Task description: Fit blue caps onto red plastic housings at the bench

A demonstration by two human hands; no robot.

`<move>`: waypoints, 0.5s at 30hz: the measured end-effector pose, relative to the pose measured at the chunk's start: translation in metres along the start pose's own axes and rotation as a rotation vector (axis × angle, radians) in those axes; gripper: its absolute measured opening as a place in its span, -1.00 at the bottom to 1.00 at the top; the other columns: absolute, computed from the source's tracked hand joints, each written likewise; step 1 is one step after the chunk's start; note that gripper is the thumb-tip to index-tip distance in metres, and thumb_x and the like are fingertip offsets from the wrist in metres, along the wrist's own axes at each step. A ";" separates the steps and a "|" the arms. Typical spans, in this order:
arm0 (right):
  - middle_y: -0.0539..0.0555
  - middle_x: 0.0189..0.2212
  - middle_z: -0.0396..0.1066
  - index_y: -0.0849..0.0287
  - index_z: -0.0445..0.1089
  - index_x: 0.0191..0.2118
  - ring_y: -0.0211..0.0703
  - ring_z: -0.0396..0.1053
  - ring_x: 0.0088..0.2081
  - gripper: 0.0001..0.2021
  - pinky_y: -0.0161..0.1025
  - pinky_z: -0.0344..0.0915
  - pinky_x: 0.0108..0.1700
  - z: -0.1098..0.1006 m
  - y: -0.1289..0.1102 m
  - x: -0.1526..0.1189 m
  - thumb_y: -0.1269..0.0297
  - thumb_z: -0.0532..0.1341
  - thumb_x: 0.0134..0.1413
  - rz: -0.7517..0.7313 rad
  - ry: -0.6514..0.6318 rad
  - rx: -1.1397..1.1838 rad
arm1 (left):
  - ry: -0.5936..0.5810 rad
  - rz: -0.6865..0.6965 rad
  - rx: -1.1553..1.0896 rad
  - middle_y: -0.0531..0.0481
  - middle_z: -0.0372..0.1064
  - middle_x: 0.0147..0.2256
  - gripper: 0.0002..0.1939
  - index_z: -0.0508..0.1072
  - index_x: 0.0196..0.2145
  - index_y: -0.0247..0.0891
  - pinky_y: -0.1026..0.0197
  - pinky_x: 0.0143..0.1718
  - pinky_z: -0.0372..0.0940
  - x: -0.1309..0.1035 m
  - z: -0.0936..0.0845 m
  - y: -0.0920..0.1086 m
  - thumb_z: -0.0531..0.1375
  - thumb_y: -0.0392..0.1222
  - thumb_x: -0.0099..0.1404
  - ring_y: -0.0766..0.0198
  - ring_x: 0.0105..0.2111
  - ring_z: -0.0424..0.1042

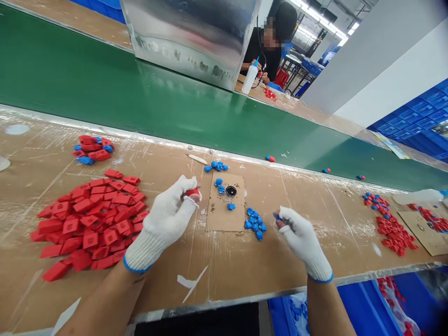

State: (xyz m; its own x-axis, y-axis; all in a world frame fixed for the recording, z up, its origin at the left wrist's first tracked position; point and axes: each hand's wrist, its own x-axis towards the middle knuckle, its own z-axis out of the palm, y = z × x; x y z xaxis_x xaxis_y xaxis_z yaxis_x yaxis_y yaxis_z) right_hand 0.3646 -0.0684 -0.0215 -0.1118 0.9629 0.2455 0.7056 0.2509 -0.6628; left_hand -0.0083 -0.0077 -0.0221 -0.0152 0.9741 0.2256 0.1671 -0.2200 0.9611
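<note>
White-gloved left hand [170, 210] pinching a red plastic block [192, 192], white-gloved right hand [297, 231] a blue plastic piece [276, 216]; red heap [94, 219], blue cluster [255, 223] nearby, likely for quick reach.

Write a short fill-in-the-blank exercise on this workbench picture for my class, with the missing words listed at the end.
1. The left hand holds a piece coloured ____.
2. The right hand pinches a small part coloured ____.
3. As the wearer sees it, the large red pile lies to the ____ of the cardboard sheet.
4. The long belt beyond the bench is coloured ____.

Missing words: red; blue; left; green.
</note>
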 end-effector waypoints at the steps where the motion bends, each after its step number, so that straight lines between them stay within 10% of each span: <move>1: 0.10 -0.20 0.61 0.10 0.54 -0.15 -0.05 0.59 -0.18 -0.92 -0.10 0.54 -0.08 -0.002 -0.009 0.014 0.31 0.29 0.30 -0.067 0.018 0.000 | 0.042 -0.029 -0.090 -0.01 0.55 -0.31 -0.80 0.49 -0.12 -0.21 0.10 -0.06 0.44 0.001 0.002 0.002 0.28 -0.06 0.40 0.21 -0.26 0.50; 5: 0.06 -0.20 0.64 0.08 0.56 -0.30 -0.05 0.58 -0.13 -0.88 -0.07 0.51 -0.03 0.005 -0.056 0.086 0.40 0.31 0.26 -0.365 -0.073 0.083 | 0.147 -0.218 -0.501 0.03 0.56 -0.30 -0.68 0.38 -0.21 -0.18 0.29 -0.41 0.29 0.008 0.006 0.006 0.43 -0.05 0.29 0.38 -0.43 0.37; 9: 0.01 -0.30 0.52 0.09 0.49 -0.36 -0.14 0.46 -0.24 -0.78 -0.13 0.42 -0.14 0.025 -0.091 0.143 0.53 0.19 0.21 -0.515 -0.239 0.133 | 0.145 -0.314 -0.782 0.06 0.58 -0.25 -0.54 0.36 -0.27 -0.20 0.32 -0.33 0.36 0.013 0.002 0.007 0.57 -0.15 0.10 0.44 -0.40 0.43; 15: -0.01 -0.36 0.22 0.10 0.35 -0.37 -0.21 0.23 -0.32 -0.73 -0.23 0.16 -0.31 0.034 -0.099 0.157 0.64 0.07 0.11 -0.667 -0.297 0.049 | 0.044 -0.259 -1.006 0.15 0.49 -0.31 -0.58 0.37 -0.31 -0.20 0.34 -0.27 0.42 0.012 -0.002 0.010 0.55 -0.36 0.09 0.48 -0.39 0.43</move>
State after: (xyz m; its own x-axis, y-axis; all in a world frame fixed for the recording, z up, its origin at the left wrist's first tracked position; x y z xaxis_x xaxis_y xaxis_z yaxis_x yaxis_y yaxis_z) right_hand 0.2536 0.0613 0.0583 -0.6967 0.5882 0.4107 0.3900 0.7910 -0.4713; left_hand -0.0090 0.0019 -0.0098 0.0270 0.9994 -0.0202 -0.7458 0.0336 0.6653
